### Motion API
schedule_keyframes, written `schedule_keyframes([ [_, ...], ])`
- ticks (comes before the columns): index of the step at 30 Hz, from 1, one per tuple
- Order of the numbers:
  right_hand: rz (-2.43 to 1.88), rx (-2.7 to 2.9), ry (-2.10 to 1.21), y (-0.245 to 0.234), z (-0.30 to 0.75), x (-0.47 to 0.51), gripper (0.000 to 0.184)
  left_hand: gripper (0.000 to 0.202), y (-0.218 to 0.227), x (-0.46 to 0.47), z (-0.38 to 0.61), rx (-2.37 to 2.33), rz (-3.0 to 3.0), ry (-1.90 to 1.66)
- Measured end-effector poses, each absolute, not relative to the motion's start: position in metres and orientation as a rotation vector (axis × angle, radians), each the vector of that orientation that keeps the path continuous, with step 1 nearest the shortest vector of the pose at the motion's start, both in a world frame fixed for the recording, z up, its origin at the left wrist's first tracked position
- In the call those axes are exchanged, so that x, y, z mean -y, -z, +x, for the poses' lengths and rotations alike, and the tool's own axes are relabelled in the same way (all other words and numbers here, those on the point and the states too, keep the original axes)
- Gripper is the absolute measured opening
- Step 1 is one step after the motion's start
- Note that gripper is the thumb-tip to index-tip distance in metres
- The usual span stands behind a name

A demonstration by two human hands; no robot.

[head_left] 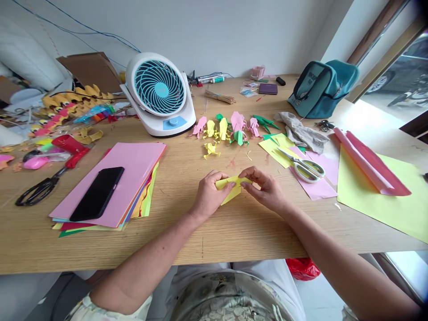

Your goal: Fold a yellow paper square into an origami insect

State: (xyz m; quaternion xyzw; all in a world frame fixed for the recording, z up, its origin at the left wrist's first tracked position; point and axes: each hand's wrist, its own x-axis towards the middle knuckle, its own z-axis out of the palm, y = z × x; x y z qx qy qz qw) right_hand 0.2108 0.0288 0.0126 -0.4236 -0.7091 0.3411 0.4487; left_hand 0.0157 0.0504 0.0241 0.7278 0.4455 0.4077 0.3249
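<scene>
My left hand (209, 195) and my right hand (264, 187) meet at the middle of the wooden table (234, 232), both pinching a small folded yellow paper (230, 189) that lies on the tabletop. My left thumb and fingers press its left end. The right fingers pinch its right tip. Just beyond the hands stands a row of several finished folded paper figures (230, 127) in pink, yellow and green.
A stack of coloured sheets (133, 178) with a black phone (97, 192) on it lies to the left, black scissors (42, 187) beyond. White-handled scissors (306, 167) rest on sheets to the right. A white fan (159, 93) and a teal bag (321, 87) stand behind.
</scene>
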Motion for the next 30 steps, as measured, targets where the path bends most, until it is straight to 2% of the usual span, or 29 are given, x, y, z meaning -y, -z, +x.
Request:
schedule_keyframes([
  [5, -0.994, 1.828, -0.697, -0.014, 0.209, -0.027, 0.009, 0.006, -0.023, -0.053, 0.015, -1.133, 1.830, -1.034],
  [9, -0.948, 1.854, -0.618, -0.016, 0.208, -0.024, 0.010, 0.019, -0.026, -0.053, 0.015, -1.021, 1.769, -0.989],
  [14, -0.923, 1.837, -0.626, -0.019, 0.208, -0.021, 0.016, 0.020, -0.028, -0.055, 0.012, -0.994, 1.780, -0.902],
  [21, -0.992, 1.706, -0.618, -0.019, 0.209, -0.025, 0.025, 0.029, -0.021, -0.061, 0.013, -0.943, 1.392, -0.981],
  [30, -1.066, 1.671, -0.909, -0.012, 0.208, -0.029, 0.021, 0.032, -0.019, -0.058, 0.018, -0.807, 1.121, -0.937],
])
